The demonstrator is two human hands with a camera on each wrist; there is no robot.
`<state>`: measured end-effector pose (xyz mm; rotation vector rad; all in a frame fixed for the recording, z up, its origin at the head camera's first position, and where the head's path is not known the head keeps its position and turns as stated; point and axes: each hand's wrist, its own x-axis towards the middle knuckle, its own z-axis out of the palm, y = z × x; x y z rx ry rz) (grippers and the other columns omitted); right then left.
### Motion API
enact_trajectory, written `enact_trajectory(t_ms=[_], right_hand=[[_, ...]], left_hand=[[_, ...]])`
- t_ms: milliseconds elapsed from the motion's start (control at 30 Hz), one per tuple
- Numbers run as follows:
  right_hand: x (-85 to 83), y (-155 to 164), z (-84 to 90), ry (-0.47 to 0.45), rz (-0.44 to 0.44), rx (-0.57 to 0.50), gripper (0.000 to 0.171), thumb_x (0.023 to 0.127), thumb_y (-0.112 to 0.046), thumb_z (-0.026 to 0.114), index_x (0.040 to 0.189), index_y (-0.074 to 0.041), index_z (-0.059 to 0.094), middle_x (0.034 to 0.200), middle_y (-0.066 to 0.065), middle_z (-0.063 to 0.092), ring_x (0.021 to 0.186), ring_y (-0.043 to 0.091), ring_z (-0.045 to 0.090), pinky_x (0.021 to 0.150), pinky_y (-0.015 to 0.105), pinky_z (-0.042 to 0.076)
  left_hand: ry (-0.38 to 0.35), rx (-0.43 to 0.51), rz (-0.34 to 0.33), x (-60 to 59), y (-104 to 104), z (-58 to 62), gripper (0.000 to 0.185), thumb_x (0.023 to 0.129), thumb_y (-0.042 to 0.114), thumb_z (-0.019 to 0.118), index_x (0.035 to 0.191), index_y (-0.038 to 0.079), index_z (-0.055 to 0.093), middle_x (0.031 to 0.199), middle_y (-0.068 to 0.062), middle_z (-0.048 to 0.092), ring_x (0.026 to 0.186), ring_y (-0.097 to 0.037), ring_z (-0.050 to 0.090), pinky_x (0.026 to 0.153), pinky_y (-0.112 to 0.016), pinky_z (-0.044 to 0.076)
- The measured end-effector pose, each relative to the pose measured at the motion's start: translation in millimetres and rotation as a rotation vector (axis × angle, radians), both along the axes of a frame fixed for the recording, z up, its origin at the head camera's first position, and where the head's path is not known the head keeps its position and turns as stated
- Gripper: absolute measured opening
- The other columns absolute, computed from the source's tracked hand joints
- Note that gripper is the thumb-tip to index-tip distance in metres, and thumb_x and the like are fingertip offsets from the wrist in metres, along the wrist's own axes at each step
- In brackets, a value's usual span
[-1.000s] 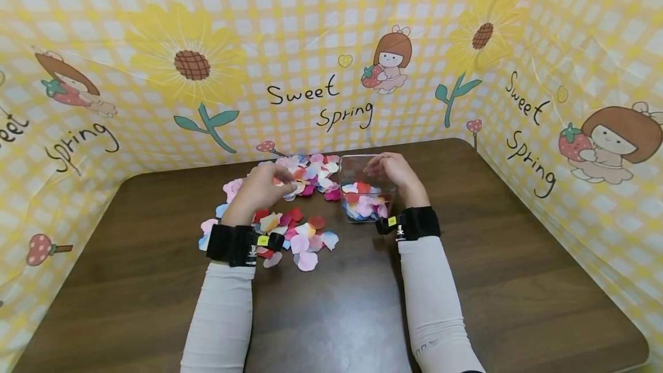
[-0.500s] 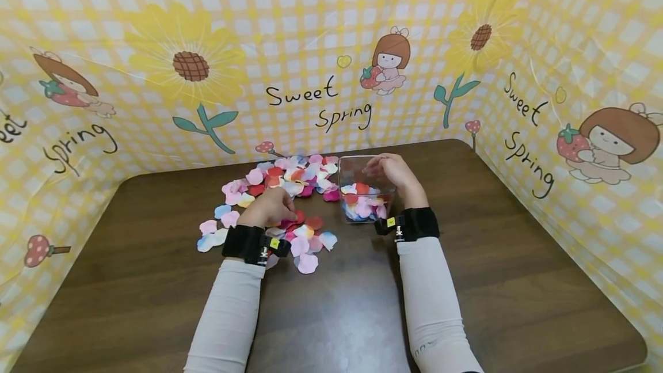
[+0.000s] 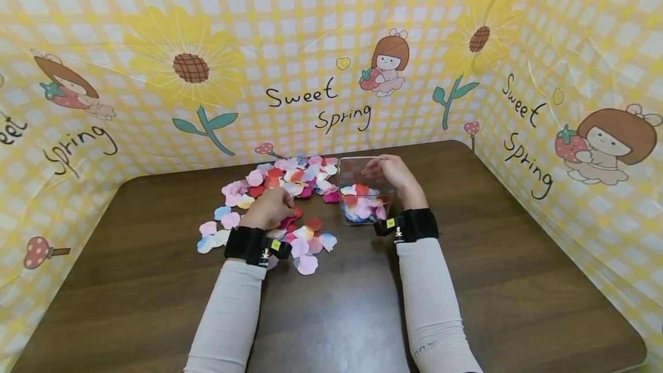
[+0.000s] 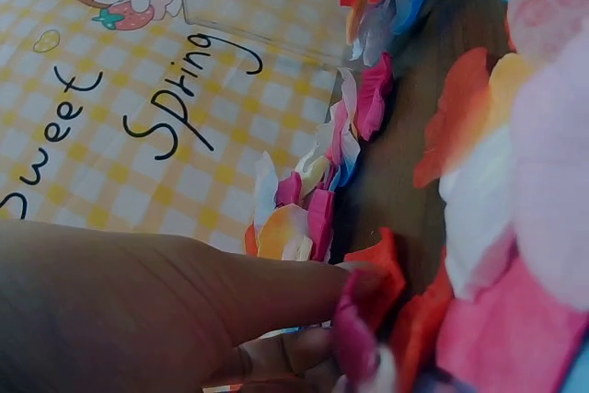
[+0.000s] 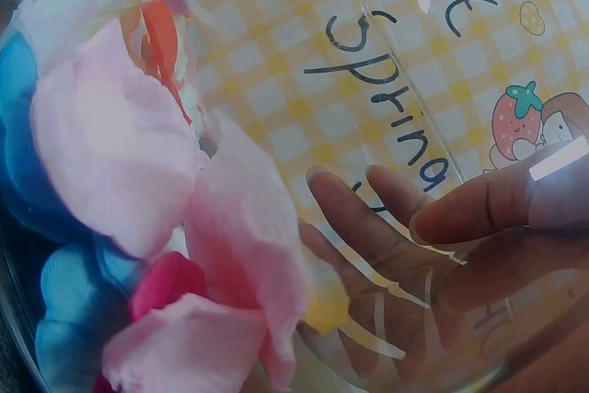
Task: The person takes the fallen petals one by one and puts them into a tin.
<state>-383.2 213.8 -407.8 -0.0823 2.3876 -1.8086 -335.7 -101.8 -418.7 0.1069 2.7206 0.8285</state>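
My left hand point(image 3: 270, 207) is down in the nearer heap of artificial flower petals point(image 3: 300, 246), fingers curled. In the left wrist view its thumb presses against a red petal point(image 4: 386, 273), with a magenta petal point(image 4: 352, 333) at the thumb tip; the other fingertips are partly hidden. My right hand point(image 3: 396, 171) holds the clear plastic box point(image 3: 348, 172) at its right back side. Through the transparent wall, the right wrist view shows that hand's fingers point(image 5: 354, 213) around the outside. Mixed petals point(image 5: 115, 140) fill the lower part of the upright box.
A farther heap of petals point(image 3: 311, 174) lies along the back of the brown wooden table point(image 3: 331, 327), left of the box. Several stray petals point(image 3: 208, 227) lie left of the left hand. A yellow checked cloth point(image 3: 305, 27) stands behind and at both sides.
From above the farther petals, my left hand has come down and nearer, into the front heap; over the last half second it barely moves. The right hand stays at the box.
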Motion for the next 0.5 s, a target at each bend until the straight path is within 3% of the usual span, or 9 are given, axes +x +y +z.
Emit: enact_trajectory(t_ms=[167,267,400,500], right_hand=[[2.0,-0.1,-1.1,-0.021,-0.004,-0.004,0.041,0.098,-0.007,0.033,0.123,0.006,0.063,0.126,0.023,0.067,0.119,0.039,0.062,0.109,0.054,0.042],[1.6,-0.4,-1.4,-0.016,-0.005,-0.005,0.041,0.098,-0.007,0.033,0.122,0.006,0.064,0.125,0.023,0.068,0.118,0.039,0.063,0.108,0.055,0.041],[0.2,0.1,-1.1,0.0,0.001,-0.007,0.041,0.099,-0.008,0.032,0.122,0.007,0.063,0.126,0.024,0.067,0.119,0.041,0.063,0.108,0.056,0.041],[-0.2,1.1,-0.2,0.006,0.005,-0.008,0.041,0.1,-0.007,0.031,0.122,0.008,0.062,0.127,0.025,0.067,0.12,0.041,0.062,0.107,0.056,0.041]], left_hand=[[0.046,0.055,-0.023,0.0,-3.7,1.0,0.013,0.093,0.013,0.074,0.099,0.003,0.069,0.095,-0.011,0.064,0.085,-0.026,0.057,0.071,-0.034,0.045],[0.117,0.087,-0.017,0.1,-7.1,7.5,0.014,0.091,0.015,0.077,0.095,0.003,0.07,0.092,-0.011,0.066,0.082,-0.026,0.058,0.069,-0.034,0.047],[0.271,0.105,0.015,3.5,-6.9,26.1,0.016,0.092,0.02,0.077,0.095,0.004,0.073,0.09,-0.011,0.071,0.08,-0.027,0.063,0.067,-0.036,0.05],[0.386,0.122,0.007,10.4,1.5,43.7,0.018,0.094,0.022,0.075,0.1,0.005,0.075,0.093,-0.011,0.074,0.087,-0.028,0.066,0.072,-0.039,0.051]])
